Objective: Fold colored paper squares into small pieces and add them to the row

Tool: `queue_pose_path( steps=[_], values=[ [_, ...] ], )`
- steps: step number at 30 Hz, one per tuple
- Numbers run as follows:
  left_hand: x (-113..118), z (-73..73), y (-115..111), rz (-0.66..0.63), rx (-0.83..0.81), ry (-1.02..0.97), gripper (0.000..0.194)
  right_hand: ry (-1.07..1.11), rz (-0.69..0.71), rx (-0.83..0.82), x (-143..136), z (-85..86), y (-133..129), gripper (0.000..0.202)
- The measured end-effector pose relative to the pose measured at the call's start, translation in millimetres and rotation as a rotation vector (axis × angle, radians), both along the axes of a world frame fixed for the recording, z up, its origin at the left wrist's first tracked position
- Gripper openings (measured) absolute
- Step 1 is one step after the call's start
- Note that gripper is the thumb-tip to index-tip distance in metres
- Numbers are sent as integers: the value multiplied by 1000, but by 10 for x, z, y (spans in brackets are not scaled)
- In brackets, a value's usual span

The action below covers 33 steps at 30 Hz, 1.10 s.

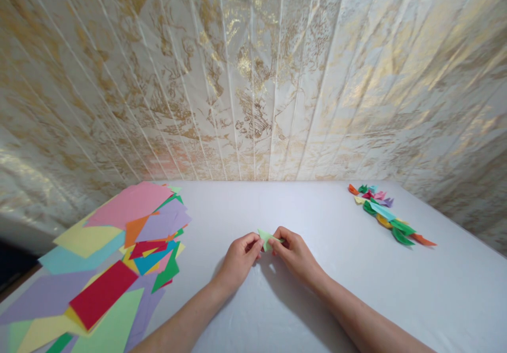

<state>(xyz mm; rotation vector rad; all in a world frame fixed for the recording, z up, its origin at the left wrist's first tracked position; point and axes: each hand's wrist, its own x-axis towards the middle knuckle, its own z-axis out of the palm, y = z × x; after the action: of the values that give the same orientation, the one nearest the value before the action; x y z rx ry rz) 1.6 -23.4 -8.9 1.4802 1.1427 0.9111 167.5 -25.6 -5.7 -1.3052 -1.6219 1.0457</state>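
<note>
A small light green piece of folded paper is held just above the white table, between my two hands. My left hand pinches its left lower edge between thumb and fingers. On the other side, my right hand grips the right part, thumb on the near face and fingers curled behind. A pointed corner of the paper sticks up between the hands. The fingertips cover much of it, so its full folded shape cannot be made out.
Sheets of coloured paper lie in a spread pile on the left, a red sheet on top. Several small folded paper figures stand in a cluster at the back right of the white table. Behind it hangs a gold-patterned curtain.
</note>
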Motion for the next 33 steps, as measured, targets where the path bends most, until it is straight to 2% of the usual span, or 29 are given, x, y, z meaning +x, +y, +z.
queue_pose_path(
  steps=[6,10,12,16,24,33],
  values=[
    [9,-3,1,15,-20,1,32,16,-8,6,-15,-32,2,26],
    [-8,31,6,69,-4,-36,34,130,-21,52,-21,-92,21,15],
    [-18,49,8,87,3,-55,35,169,-23,57,-25,-101,26,26],
    [-24,64,7,70,2,-74,35,158,50,-44,-35,-61,21,16],
    [-19,42,4,93,-13,-50,35,228,45,-111,-28,-60,37,26],
    [21,-1,3,-14,29,-61,22,240,46,-111,-44,-49,26,29]
  ],
)
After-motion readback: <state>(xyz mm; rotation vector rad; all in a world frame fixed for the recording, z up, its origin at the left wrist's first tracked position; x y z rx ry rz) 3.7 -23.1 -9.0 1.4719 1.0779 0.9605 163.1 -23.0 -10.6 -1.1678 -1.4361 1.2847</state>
